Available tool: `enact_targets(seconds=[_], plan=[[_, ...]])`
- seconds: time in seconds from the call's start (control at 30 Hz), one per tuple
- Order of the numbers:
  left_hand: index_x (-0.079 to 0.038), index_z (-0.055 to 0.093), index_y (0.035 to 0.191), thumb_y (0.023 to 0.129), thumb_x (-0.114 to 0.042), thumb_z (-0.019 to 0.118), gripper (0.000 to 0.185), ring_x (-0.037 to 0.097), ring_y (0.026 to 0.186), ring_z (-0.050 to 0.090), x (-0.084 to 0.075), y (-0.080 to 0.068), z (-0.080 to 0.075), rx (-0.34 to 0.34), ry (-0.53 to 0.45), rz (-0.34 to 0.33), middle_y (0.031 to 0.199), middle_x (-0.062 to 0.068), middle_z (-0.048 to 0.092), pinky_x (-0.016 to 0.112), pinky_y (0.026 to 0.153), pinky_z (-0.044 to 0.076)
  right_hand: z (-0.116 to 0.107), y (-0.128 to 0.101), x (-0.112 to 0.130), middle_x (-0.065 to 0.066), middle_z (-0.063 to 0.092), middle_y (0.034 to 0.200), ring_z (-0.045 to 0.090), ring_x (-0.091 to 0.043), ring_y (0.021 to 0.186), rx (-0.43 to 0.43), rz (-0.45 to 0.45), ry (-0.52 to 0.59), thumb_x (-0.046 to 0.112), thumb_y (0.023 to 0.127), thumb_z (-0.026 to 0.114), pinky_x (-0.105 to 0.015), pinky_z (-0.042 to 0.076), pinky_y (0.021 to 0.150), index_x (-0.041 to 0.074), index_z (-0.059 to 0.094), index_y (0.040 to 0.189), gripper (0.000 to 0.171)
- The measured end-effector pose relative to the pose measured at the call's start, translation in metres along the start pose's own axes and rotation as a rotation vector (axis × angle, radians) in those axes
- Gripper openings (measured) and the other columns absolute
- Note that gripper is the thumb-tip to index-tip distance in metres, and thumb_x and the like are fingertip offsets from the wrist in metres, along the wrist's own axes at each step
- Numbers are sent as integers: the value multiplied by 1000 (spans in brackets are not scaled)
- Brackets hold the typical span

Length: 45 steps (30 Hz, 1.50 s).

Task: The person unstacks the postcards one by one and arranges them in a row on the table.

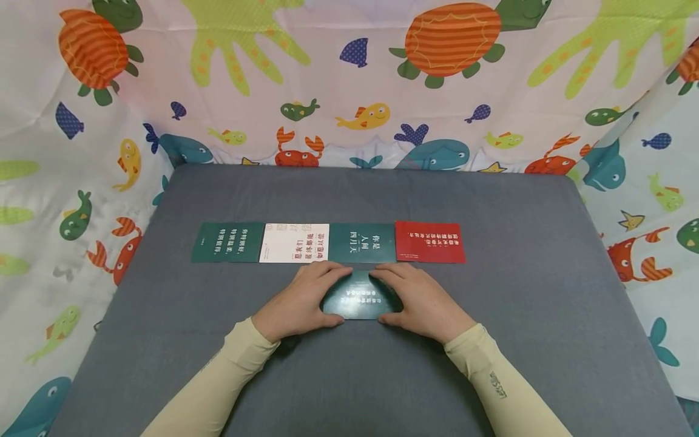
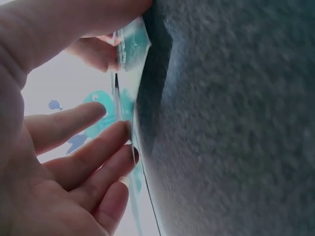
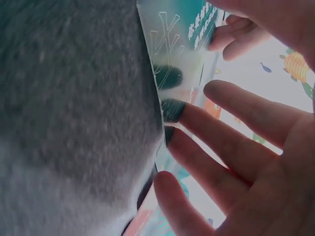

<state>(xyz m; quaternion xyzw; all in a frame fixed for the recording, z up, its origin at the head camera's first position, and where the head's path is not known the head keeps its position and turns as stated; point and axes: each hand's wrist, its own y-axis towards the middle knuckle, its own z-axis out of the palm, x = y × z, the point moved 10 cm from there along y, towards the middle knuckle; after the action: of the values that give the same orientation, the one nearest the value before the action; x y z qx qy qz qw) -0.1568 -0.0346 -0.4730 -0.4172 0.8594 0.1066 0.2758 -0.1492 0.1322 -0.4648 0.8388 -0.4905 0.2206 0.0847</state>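
Observation:
Both hands hold one dark green card (image 1: 361,296) with white writing, in front of a row of cards. My left hand (image 1: 303,301) grips its left end, thumb at the near edge and fingers at the far edge. The right hand (image 1: 423,303) grips the right end the same way. In the right wrist view the glossy card (image 3: 170,29) carries raised outline characters. Just beyond, side by side, lie a green card (image 1: 226,243), a white card with red writing (image 1: 295,244), another green card (image 1: 362,243) and a red card (image 1: 430,241).
A grey cloth-covered table (image 1: 164,340) spreads under everything. Behind it and along both sides hangs a white curtain (image 1: 327,79) printed with turtles, crabs, fish and whales. Light yellow sleeves (image 1: 218,379) cover both forearms.

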Motion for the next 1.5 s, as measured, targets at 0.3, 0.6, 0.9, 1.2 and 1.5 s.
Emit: enact_targets(seconds=[0.3, 0.6, 0.9, 1.2, 1.5], plan=[[-13, 52, 160, 84, -38, 93, 90, 23, 141, 50, -35, 30, 5, -25, 41, 98, 151, 2, 56, 49, 121, 43, -28, -20, -26, -2, 61, 152, 56, -26, 142, -43, 27, -15, 46, 74, 99, -56, 50, 119, 20, 57, 157, 97], [-14, 51, 160, 85, -44, 91, 90, 21, 132, 53, -91, 120, 21, 29, 109, 184, 147, 3, 57, 47, 120, 41, -71, -39, -99, -9, 56, 157, 49, -33, 144, -35, 146, -61, 43, 71, 102, -68, 44, 119, 18, 52, 160, 105], [-15, 49, 162, 88, -54, 86, 92, 21, 136, 51, -115, 211, 48, 57, 185, 123, 151, 4, 56, 44, 119, 41, -100, -44, -179, -15, 51, 161, 41, -39, 148, -9, 236, -35, 27, 81, 95, -70, 41, 119, 12, 48, 161, 94], [-19, 48, 162, 86, -60, 84, 94, 17, 139, 51, -133, 269, 73, 134, 252, 24, 155, -1, 56, 39, 117, 39, -109, -48, -239, -22, 37, 169, 27, -46, 156, 66, 342, -3, 25, 85, 91, -78, 28, 122, 14, 32, 170, 104], [-21, 48, 162, 86, -63, 83, 93, 15, 137, 52, -150, 281, 92, 164, 272, 37, 153, -3, 57, 38, 115, 40, -115, -66, -253, -26, 37, 169, 35, -47, 151, 98, 364, 12, 22, 86, 88, -77, 34, 120, 12, 30, 171, 103]])
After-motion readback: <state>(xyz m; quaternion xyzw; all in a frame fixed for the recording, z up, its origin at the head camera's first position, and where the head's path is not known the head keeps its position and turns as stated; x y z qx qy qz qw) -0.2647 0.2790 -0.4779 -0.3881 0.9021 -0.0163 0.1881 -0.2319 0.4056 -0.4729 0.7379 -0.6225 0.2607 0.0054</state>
